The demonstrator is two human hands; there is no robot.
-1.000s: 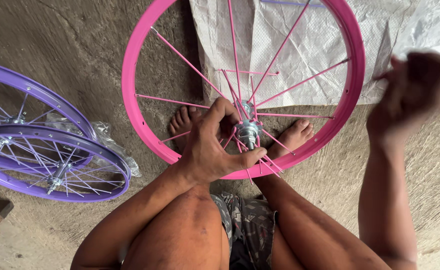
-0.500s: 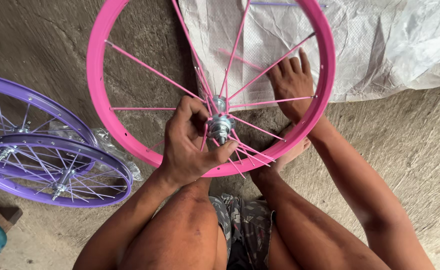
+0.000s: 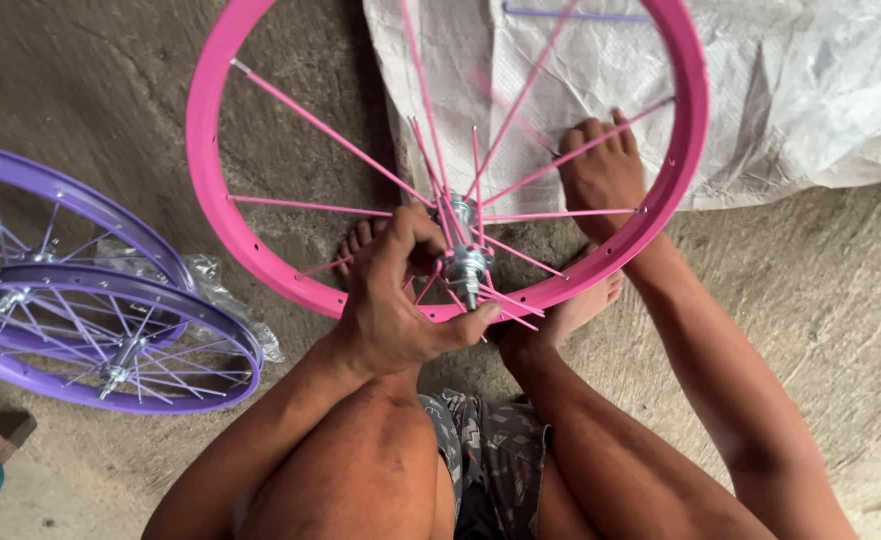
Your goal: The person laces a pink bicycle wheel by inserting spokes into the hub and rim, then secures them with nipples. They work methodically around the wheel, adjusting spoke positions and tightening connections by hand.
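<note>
L hand [image 3: 391, 300] round steel hub [image 3: 464, 262]; pink rim [image 3: 201, 170]

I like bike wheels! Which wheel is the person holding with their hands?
The pink metal wheel rim with thin pink spokes. The left hand grips its silver hub and the right hand touches its spokes. The two purple wheels lie untouched at the left.

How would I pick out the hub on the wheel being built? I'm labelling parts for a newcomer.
Find the pink rim standing on the concrete floor. Follow its pink spokes inward to the metal hub beside the left hand. It is the only silvery part among pink ones.
</note>
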